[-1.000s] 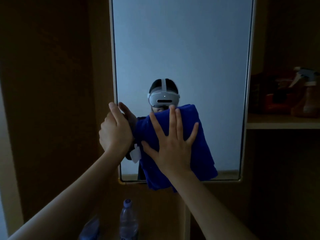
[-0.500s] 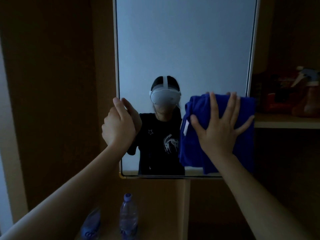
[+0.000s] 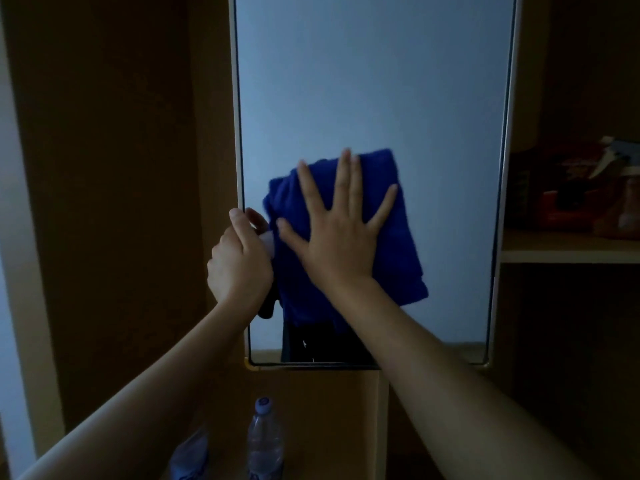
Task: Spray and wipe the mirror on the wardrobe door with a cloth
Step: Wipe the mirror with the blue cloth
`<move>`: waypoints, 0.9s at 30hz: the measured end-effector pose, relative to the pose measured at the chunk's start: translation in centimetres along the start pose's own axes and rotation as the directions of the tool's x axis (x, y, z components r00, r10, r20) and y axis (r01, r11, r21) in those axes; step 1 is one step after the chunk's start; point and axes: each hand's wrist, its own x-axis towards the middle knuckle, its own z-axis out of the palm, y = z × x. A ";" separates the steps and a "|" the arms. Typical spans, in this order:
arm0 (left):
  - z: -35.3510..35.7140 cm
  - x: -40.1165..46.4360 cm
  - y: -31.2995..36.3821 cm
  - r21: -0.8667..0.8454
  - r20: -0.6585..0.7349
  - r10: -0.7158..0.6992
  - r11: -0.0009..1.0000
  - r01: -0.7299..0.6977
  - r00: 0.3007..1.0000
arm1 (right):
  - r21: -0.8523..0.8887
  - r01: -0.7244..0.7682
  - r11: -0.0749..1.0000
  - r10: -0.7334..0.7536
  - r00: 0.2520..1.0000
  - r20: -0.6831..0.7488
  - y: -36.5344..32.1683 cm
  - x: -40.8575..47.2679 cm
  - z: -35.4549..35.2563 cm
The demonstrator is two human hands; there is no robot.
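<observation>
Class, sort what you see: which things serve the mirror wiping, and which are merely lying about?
In use: blue cloth; mirror; right hand pressing the cloth; left hand gripping the mirror's edge.
Lying about: water bottle; spray bottle on the shelf.

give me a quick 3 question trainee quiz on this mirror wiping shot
1. True or false: the right hand presses the blue cloth flat against the mirror with its fingers spread.
2. What is the left hand doing? A) holding a spray bottle B) gripping the mirror's left edge C) hanging idle
3. Fill in: below the mirror stands a clear plastic ____ with its cap on.

Key: 1 true; 2 B; 3 bottle
</observation>
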 end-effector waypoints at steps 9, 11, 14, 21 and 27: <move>0.8 0.2 -0.4 0.037 -0.026 -0.022 0.999 0.023 0.999 | -0.068 0.123 0.990 -0.117 0.990 0.075 4.5 -6.8 1.2; 0.7 0.2 -0.3 0.043 -0.025 -0.019 0.999 0.020 1.000 | -0.068 0.038 0.997 -0.034 0.997 0.069 6.3 -6.5 0.5; 0.6 0.1 -0.2 0.055 -0.020 -0.013 0.998 0.014 1.000 | -0.053 -0.116 0.992 0.118 0.992 0.040 9.4 -5.3 -0.6; 0.4 -0.1 -0.1 0.085 -0.023 -0.005 0.996 0.007 1.000 | 0.001 -0.295 0.955 0.295 0.955 -0.025 11.4 -1.4 -2.1; 0.3 0.5 0.7 -0.009 -0.015 0.119 0.993 -0.119 0.993 | 0.012 -0.294 0.956 0.294 0.955 -0.026 11.5 -1.3 -2.2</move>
